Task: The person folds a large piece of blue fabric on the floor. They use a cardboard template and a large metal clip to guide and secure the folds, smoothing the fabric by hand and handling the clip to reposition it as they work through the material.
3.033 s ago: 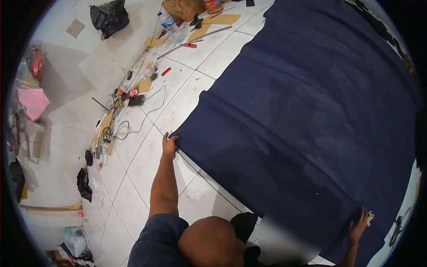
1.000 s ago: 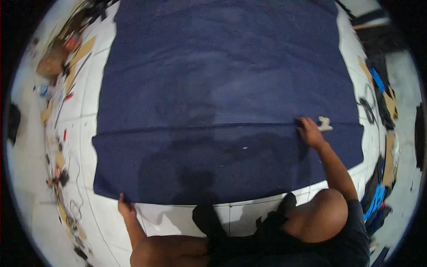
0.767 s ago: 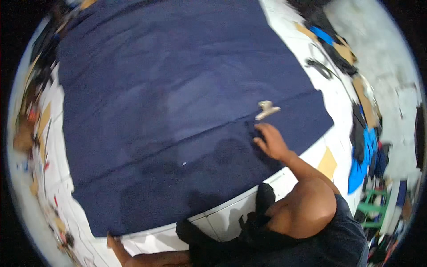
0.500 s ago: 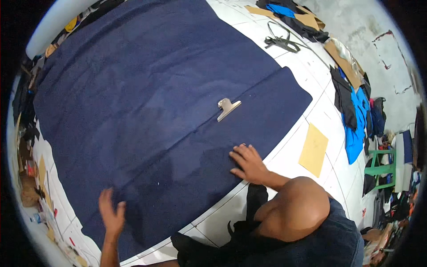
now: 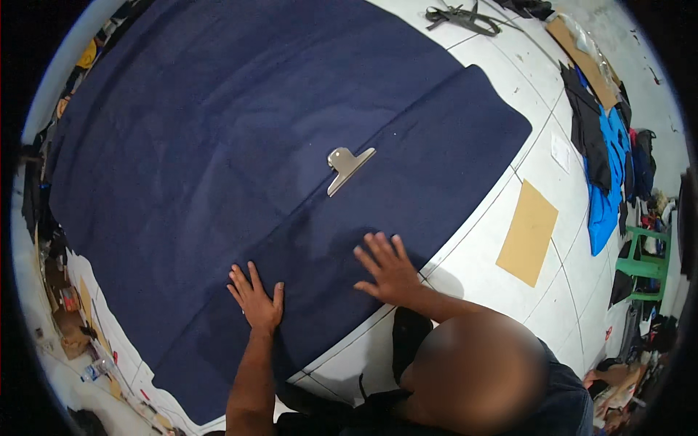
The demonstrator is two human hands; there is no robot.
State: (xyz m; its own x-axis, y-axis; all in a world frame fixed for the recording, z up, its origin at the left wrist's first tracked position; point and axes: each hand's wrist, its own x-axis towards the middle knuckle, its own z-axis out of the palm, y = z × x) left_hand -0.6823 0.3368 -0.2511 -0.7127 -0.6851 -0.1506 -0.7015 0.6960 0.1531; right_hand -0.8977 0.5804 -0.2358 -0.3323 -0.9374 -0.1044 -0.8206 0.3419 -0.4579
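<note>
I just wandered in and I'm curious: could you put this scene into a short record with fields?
Left hand: resting on the cloth, fingers near its crease
Right hand: fingers spread over the cloth; contact unclear
Cloth: dark blue, covering white floor tiles
Clip: silvery, on the cloth by the crease
Right of cloth: tan sheet, blue fabric

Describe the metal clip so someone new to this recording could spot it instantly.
Find the large navy cloth on the white tiled floor. Follow the cloth's diagonal crease from near the left hand toward upper right to the metal clip. Its shiny silver T-shape stands out against dark fabric.
</note>
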